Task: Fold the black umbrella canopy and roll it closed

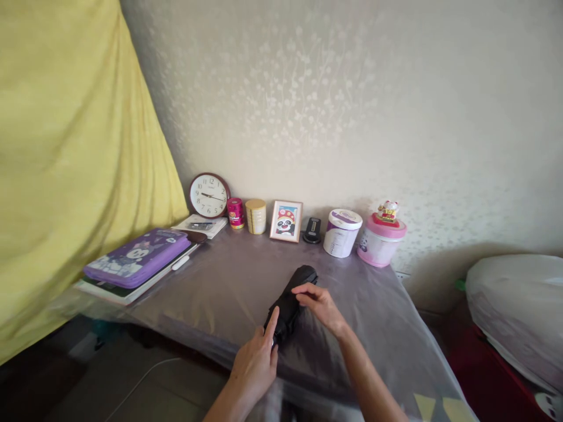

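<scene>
A black folded umbrella lies at a slant on the covered table, its far end pointing up and to the right. My left hand is closed around its near end, the index finger stretched along the fabric. On the right side, my right hand pinches at the umbrella's upper part with thumb and fingertips. Whatever fold or strap sits between those fingertips is too small to make out.
Along the wall stand a clock, a pink can, a yellow-lidded jar, a picture frame, a black stand, a white tub and a pink-lidded tub. A purple case lies left.
</scene>
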`<state>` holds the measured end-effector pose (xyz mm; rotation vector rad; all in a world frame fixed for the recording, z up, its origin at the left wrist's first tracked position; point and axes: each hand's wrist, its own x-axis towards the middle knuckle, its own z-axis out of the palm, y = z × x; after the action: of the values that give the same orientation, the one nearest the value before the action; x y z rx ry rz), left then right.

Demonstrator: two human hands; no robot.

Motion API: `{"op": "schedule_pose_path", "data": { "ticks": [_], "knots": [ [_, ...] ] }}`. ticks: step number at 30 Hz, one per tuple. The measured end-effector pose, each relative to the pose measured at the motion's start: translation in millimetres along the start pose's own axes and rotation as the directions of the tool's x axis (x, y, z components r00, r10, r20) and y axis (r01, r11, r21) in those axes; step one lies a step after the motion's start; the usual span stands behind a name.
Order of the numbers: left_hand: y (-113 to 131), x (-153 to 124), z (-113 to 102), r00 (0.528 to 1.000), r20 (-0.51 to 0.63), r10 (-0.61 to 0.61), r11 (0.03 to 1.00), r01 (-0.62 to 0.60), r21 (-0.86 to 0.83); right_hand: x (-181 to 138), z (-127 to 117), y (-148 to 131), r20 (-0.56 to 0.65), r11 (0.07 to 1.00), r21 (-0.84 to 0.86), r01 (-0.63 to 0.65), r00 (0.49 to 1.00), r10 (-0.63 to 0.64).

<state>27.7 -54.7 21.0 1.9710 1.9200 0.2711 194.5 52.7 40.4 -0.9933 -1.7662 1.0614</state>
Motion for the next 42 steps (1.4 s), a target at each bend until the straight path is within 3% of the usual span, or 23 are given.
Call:
{"op": "schedule_pose_path", "data": {
  "ticks": [2,4,8,13,19,25,29,36,42],
  "knots": [
    [-3,1,-4,1.0,0.012,-0.002,0.998,0.003,-0.057,-11,-21,3,-0.053,0.993,0.076,-0.09,0.994,0.094],
    [-5,2,-6,1.0,0.016,-0.009,0.994,0.011,-0.106,-21,-43,10,-0.054,0.982,0.028,-0.185,0.981,0.186],
    [-5,1,-7,0.998,-0.01,-0.06,0.996,0.059,-0.066,-34,-69,26,-0.211,0.97,-0.091,-0.226,0.956,0.203],
    [6,-6,-6,0.994,-0.097,-0.056,0.989,0.068,0.128,-34,-57,27,-0.16,0.979,-0.036,-0.202,0.968,0.194],
    [8,-4,-3,0.994,-0.091,-0.056,0.985,0.071,0.159,-26,-38,27,-0.188,0.988,0.064,-0.138,0.971,0.148],
    [3,3,-5,0.992,-0.114,-0.055,0.998,0.058,0.018,-29,-44,57,-0.308,0.967,0.115,-0.229,0.917,0.254],
    [2,7,-9,0.992,-0.087,-0.089,0.976,0.069,-0.209,-31,-47,67,-0.306,0.952,-0.19,-0.239,0.936,0.174],
    [-9,16,-20,0.989,0.015,-0.145,0.839,0.131,-0.529,-31,-45,68,-0.241,0.859,-0.481,-0.177,0.968,0.065],
    [-32,33,-34,0.956,0.292,-0.035,0.489,0.271,-0.829,-34,-53,80,-0.28,0.766,-0.588,-0.26,0.954,0.108]
  ]
}}
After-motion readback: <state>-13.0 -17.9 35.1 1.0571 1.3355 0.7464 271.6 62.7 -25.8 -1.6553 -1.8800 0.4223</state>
